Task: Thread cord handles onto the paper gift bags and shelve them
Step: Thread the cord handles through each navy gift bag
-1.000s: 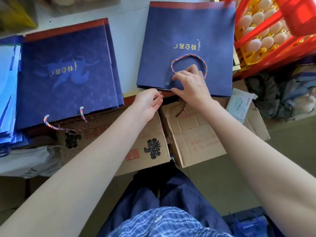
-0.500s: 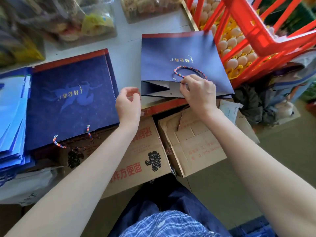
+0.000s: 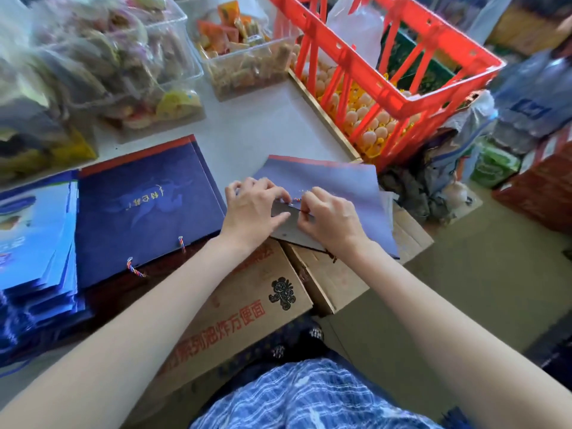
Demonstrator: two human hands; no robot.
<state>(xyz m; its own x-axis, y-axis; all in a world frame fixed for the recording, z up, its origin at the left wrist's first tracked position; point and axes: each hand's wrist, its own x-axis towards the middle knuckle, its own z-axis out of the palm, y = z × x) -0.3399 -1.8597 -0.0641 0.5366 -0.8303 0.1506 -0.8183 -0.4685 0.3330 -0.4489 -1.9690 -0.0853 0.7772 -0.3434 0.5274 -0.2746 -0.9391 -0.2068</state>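
A dark blue paper gift bag point(image 3: 343, 184) with a red top band lies at the table's front edge, its mouth lifted toward me so the grey inside point(image 3: 294, 232) shows. My left hand point(image 3: 252, 212) grips the near lip of the bag. My right hand point(image 3: 331, 219) pinches the lip beside it, where a short bit of red, white and blue twisted cord point(image 3: 296, 199) shows between the two hands. To the left lies a stack of finished blue bags point(image 3: 145, 212) with cord handles point(image 3: 134, 269) hanging over the edge.
A pile of lighter blue bags point(image 3: 34, 243) sits at the far left. Clear snack tubs point(image 3: 244, 54) stand at the back. A red crate point(image 3: 387, 75) over trays of eggs is at the right. Open cardboard boxes point(image 3: 247, 308) sit under the table edge.
The view has tilted up. My left hand has moved right from beside the bag onto its near lip. The bag's mouth is opened wider and the cord loop is now mostly hidden by my hands.
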